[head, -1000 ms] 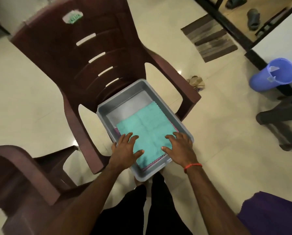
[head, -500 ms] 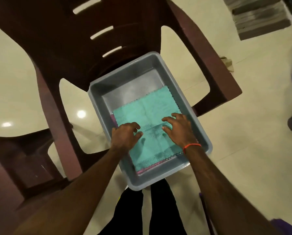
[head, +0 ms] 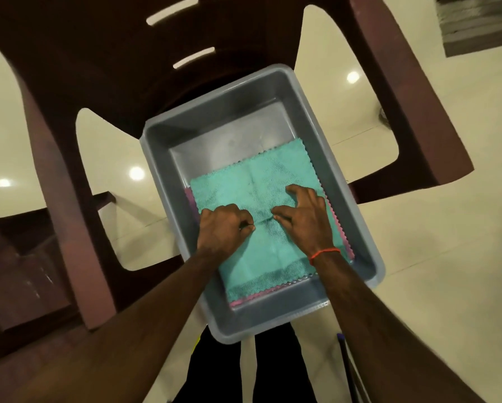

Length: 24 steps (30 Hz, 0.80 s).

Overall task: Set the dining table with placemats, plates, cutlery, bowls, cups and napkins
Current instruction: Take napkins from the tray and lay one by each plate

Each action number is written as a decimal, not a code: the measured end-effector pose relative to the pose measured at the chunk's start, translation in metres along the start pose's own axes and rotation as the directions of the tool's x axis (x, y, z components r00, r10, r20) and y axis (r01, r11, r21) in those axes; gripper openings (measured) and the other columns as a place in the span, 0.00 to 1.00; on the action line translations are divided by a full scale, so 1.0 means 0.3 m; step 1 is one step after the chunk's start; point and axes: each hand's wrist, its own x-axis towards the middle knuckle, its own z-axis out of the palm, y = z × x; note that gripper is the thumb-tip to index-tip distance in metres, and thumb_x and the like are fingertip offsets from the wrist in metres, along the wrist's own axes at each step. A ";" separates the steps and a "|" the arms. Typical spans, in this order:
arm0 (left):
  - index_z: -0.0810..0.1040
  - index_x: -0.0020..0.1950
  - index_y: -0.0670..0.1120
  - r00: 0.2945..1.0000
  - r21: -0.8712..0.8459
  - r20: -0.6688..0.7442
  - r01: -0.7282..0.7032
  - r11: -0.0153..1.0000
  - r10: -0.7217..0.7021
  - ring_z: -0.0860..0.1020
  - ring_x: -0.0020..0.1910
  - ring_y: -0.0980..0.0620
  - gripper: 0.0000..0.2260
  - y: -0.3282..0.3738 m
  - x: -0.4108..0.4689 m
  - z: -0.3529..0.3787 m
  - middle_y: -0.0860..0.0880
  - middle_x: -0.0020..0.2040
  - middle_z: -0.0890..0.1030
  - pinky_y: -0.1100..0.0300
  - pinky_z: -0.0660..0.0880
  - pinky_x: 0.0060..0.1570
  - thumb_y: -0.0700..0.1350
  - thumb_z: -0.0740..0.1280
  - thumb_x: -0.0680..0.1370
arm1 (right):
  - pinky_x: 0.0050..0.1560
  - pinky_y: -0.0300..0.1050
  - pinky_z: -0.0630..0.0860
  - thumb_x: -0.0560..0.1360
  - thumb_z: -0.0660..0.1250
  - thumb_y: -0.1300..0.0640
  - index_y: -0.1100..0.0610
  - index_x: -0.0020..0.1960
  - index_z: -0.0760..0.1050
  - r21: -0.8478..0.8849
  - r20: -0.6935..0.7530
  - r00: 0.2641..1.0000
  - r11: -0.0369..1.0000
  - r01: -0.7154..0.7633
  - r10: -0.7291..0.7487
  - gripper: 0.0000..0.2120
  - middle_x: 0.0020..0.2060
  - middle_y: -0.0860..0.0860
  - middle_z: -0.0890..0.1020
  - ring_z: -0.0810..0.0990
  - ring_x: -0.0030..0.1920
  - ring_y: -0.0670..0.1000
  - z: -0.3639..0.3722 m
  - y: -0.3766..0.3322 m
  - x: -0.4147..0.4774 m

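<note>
- The teal cloth (head: 273, 175) tops a small stack in the near half of the grey tub (head: 171, 199). It runs from the tub's near wall to about mid-floor and sits closer to the right wall.
- Pink cloths (head: 244, 300) peep out from under it along its near and right edges. The far end of the tub floor is bare.
- Our left hand (head: 225, 228) is balled up on the cloth's left-middle, fingers and thumb curled together and pinching the fabric.
- Our right hand (head: 305, 216) is just beside it, a small gap apart. It is spread, with arched fingers whose tips press on the cloth, and it is not closed on the fabric. A red thread (head: 324, 253) circles that wrist.
- The tub rests on the seat of a maroon plastic chair (head: 54, 170), its near end overhanging the seat's front edge above the pale tiled floor (head: 447, 257).
- We judge the task barely begun. No dining table, plates, cutlery, bowls or cups are in view, and the cloths are still in the tub, so this is the first fetch.
- A second ago both hands lay flat at the cloth's near edge. Since then they have moved to its middle, the left has clenched, and our head has come closer. The cloth itself has not shifted.
</note>
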 end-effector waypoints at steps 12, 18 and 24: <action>0.79 0.51 0.50 0.989 0.184 0.050 -0.143 0.972 0.136 0.78 0.46 0.48 0.09 0.017 0.013 0.021 0.51 0.48 0.79 0.48 0.69 0.51 0.52 0.62 0.78 | 0.49 0.51 0.69 0.74 0.74 0.58 0.51 0.49 0.83 -0.124 -0.093 0.940 0.940 0.317 -0.329 0.05 0.52 0.51 0.83 0.78 0.54 0.57 0.043 0.044 -0.009; 0.76 0.52 0.48 0.979 0.082 0.064 -0.196 0.977 0.192 0.75 0.50 0.48 0.08 0.025 -0.015 -0.031 0.49 0.50 0.77 0.48 0.66 0.51 0.50 0.62 0.79 | 0.51 0.51 0.69 0.75 0.71 0.59 0.53 0.50 0.82 -0.107 -0.132 0.944 0.951 0.289 -0.302 0.05 0.53 0.49 0.82 0.78 0.54 0.54 -0.009 0.018 -0.039; 0.74 0.46 0.48 0.957 -0.109 0.001 -0.289 0.951 0.291 0.77 0.42 0.45 0.11 0.079 -0.074 -0.209 0.50 0.43 0.79 0.50 0.71 0.47 0.53 0.57 0.74 | 0.60 0.52 0.68 0.81 0.63 0.59 0.54 0.55 0.76 -0.064 -0.159 0.948 0.961 0.268 -0.275 0.05 0.54 0.50 0.81 0.77 0.57 0.53 -0.170 -0.062 -0.118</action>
